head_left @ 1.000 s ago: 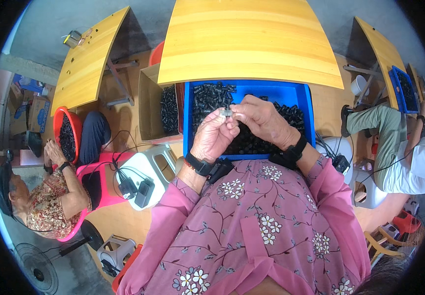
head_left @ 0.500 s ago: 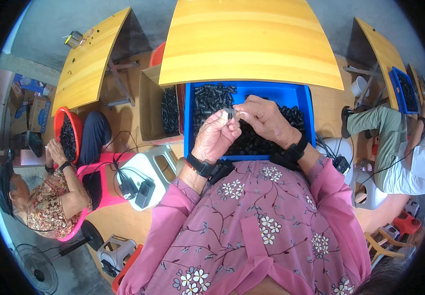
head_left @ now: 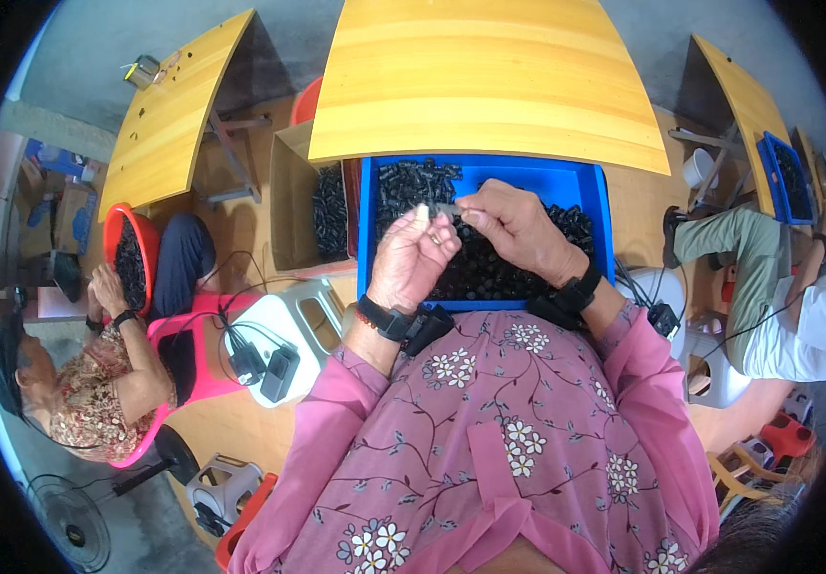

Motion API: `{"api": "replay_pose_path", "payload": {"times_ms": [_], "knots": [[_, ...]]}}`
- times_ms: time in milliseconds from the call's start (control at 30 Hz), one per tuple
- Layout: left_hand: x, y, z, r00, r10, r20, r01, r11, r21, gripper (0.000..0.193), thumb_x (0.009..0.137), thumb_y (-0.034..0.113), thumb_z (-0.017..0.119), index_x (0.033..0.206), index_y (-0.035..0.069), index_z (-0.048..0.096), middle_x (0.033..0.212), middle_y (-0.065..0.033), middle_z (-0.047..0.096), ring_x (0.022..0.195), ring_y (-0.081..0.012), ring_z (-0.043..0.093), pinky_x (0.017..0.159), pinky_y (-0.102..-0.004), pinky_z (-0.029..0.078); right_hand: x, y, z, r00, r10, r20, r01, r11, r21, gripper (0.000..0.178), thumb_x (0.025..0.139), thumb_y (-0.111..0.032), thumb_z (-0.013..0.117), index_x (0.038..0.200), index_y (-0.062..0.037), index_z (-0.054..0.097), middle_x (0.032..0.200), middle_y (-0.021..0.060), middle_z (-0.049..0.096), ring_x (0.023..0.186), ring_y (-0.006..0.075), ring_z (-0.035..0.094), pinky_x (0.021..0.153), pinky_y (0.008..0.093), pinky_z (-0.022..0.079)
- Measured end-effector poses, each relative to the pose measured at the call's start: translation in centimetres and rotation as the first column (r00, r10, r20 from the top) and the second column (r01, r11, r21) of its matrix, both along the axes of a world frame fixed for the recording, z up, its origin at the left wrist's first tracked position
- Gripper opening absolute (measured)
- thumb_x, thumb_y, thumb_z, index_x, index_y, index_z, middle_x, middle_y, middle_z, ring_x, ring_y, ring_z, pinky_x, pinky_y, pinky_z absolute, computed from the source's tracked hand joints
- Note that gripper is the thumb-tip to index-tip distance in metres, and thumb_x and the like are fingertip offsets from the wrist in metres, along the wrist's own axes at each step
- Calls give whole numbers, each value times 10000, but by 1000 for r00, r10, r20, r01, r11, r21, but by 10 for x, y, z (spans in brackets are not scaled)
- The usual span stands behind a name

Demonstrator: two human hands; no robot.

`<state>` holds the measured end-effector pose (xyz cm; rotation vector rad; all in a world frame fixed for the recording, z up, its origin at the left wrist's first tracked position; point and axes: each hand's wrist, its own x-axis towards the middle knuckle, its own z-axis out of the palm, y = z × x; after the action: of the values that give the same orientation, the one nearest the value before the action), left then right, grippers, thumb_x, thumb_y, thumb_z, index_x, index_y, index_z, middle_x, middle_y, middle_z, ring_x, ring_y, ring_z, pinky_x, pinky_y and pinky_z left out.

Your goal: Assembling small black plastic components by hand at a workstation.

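Note:
Above a blue tray [head_left: 602,230] filled with small black plastic parts [head_left: 489,273], my two hands are raised close together. My left hand [head_left: 415,258] is closed in a pinch, with a pale covering [head_left: 421,214] on one fingertip; whatever small thing it holds is too blurred to name. In the pinch of my right hand [head_left: 520,230] is a small thin grey piece [head_left: 448,209], pointing toward the left fingertips. I cannot make out whether it touches anything there.
The yellow wooden table [head_left: 484,81] overhangs the tray's far side. Left of the tray stands a cardboard box [head_left: 290,206] with more black parts. White stools [head_left: 284,335] with cables flank me. Co-workers sit left, by a red basin [head_left: 148,230], and right.
My left fingertips have shifted slightly left and opened a small gap from the right ones. The dark piece visible at the left fingertips is now less distinct. More of the grey piece shows.

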<state>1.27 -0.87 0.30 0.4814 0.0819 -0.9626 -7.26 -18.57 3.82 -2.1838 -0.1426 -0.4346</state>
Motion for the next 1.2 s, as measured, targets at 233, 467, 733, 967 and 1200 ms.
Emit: {"api": "replay_pose_path", "payload": {"times_ms": [233,467,733,967,1200], "knots": [[34,16,2,906,403,125,-389,913,-125,106,1001,177,559,964,78,552,899,-72,572,726,-144,498,669,-290,445,33,-26,-35,958,-198,-209,143,957,-252,236,851,-134,655,991,55,635,959,263,627,916,455,614,778,500,494],[67,45,-13,744,657,119,-658,752,-38,79,979,104,566,981,26,579,890,-96,625,749,-175,554,692,-298,495,61,-13,-46,957,-216,-195,122,907,-404,226,861,-97,630,1023,56,596,929,290,596,943,462,610,813,508,502],[75,46,-12,592,788,169,-802,558,213,256,967,125,598,1191,60,493,1016,-74,606,822,-172,577,741,-327,521,77,-9,-52,976,-34,-216,2,989,-145,335,826,1,587,1157,-14,638,1029,216,646,976,367,633,846,425,508],[57,34,6,624,697,352,-772,620,141,314,951,170,637,1216,54,516,1004,-82,641,792,-173,596,718,-335,519,62,14,-40,977,159,-139,-180,972,-154,300,826,3,596,1119,-28,654,918,164,631,873,332,628,769,400,505],[33,16,10,659,494,567,-612,791,22,197,965,120,610,1137,39,559,993,-115,655,723,-157,611,641,-296,534,28,20,-18,957,143,-251,-204,950,-236,228,843,-21,612,1067,-29,651,877,173,616,827,383,613,732,416,508]]}}
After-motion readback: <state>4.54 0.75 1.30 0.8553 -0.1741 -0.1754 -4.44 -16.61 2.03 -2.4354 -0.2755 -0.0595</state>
